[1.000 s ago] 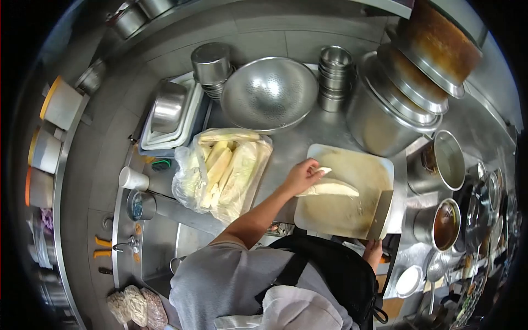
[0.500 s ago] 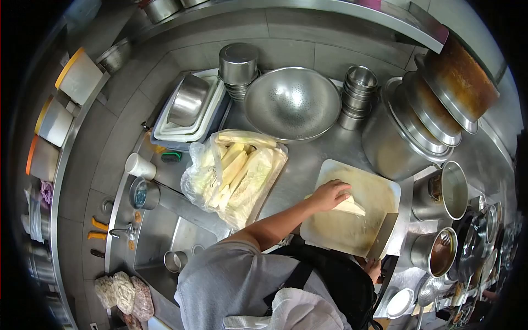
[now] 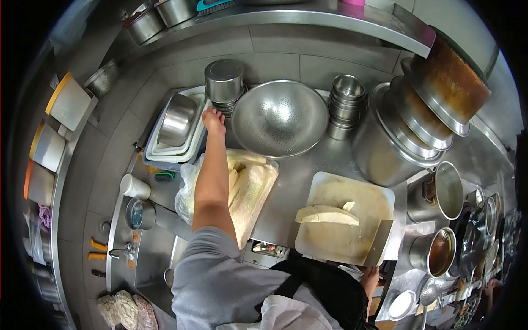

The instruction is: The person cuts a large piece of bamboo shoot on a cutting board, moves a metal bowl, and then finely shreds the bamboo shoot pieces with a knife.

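My left hand [image 3: 213,120] reaches over the back left of the counter, fingers curled, between nested white trays [image 3: 192,135] and stacked steel bowls [image 3: 224,82]. What it grips, if anything, is hidden. Near the body, my right hand [image 3: 370,276] is closed round the handle of a cleaver [image 3: 378,243], whose blade stands over the right edge of a cutting board [image 3: 330,242]. A long pale peeled piece [image 3: 329,215] lies across the board with a small cut bit beside it. More pale pieces fill an open plastic bag [image 3: 250,190], partly covered by my left forearm.
Behind the work area sits a large perforated steel bowl [image 3: 280,118]. A big lidded pot [image 3: 379,143] and smaller pots [image 3: 432,253] stand to the right. A sink [image 3: 157,264], a white cup [image 3: 135,187] and a green brush [image 3: 164,176] are on the left.
My left hand has left the pale piece on the board and moved left and back to the trays and bowls. My right hand still holds the cleaver. The view has shifted slightly.
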Demonstrator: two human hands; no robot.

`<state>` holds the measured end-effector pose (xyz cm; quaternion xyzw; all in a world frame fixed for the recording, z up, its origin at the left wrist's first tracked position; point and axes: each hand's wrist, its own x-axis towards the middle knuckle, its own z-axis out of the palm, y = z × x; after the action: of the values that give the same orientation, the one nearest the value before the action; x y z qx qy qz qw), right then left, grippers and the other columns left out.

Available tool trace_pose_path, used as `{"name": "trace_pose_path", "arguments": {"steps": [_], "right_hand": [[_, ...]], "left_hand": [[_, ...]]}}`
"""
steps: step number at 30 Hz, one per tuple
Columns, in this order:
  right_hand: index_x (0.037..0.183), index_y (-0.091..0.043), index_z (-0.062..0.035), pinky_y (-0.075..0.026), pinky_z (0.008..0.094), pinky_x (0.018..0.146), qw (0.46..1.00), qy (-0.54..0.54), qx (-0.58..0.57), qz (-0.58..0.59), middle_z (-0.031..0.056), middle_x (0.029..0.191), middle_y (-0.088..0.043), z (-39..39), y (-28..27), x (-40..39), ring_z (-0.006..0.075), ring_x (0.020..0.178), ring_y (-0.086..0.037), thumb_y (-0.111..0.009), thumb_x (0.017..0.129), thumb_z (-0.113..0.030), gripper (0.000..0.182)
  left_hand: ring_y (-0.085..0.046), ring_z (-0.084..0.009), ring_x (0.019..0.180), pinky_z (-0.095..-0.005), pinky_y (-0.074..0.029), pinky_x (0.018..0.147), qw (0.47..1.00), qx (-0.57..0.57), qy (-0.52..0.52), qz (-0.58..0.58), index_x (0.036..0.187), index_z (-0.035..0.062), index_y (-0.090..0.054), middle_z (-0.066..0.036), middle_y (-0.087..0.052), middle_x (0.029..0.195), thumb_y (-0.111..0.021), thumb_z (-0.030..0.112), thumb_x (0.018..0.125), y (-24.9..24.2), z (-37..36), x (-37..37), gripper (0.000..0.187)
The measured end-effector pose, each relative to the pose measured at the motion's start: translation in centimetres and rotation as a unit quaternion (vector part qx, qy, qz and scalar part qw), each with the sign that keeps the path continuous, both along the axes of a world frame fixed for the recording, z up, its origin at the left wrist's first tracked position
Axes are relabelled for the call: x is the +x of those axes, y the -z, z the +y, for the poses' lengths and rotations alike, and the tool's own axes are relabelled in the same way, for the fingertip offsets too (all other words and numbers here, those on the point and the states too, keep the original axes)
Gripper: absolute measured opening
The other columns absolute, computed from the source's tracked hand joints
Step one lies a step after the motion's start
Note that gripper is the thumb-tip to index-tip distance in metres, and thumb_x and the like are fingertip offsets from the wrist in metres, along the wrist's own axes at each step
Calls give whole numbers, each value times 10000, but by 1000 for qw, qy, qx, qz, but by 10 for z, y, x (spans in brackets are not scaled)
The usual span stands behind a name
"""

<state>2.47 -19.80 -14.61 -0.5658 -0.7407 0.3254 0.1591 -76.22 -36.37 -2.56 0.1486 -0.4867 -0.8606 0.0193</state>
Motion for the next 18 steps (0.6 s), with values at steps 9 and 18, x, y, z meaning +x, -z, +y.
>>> {"name": "trace_pose_path", "arguments": {"steps": [9, 18], "right_hand": [[1250, -561, 86, -482, 530, 821, 1000, 15, 9, 13, 354, 1022, -626, 4, 16, 7, 529, 979, -612, -505, 1048, -172, 332], [1204, -574, 62, -461, 573, 738, 999, 23, -9, -24, 363, 1008, -615, 0, 7, 4, 561, 902, -598, -505, 1031, -147, 280]], "left_hand": [[-523, -244, 1034, -440, -456, 890, 994, 73, 42, -73, 1367, 116, -498, -113, -558, 1264, -504, 501, 1026, 5, 11, -81, 514], [-583, -260, 834, -437, -488, 776, 999, -41, 21, -13, 1250, 46, -525, -125, -606, 987, -639, 286, 939, 34, 14, -107, 409]]}}
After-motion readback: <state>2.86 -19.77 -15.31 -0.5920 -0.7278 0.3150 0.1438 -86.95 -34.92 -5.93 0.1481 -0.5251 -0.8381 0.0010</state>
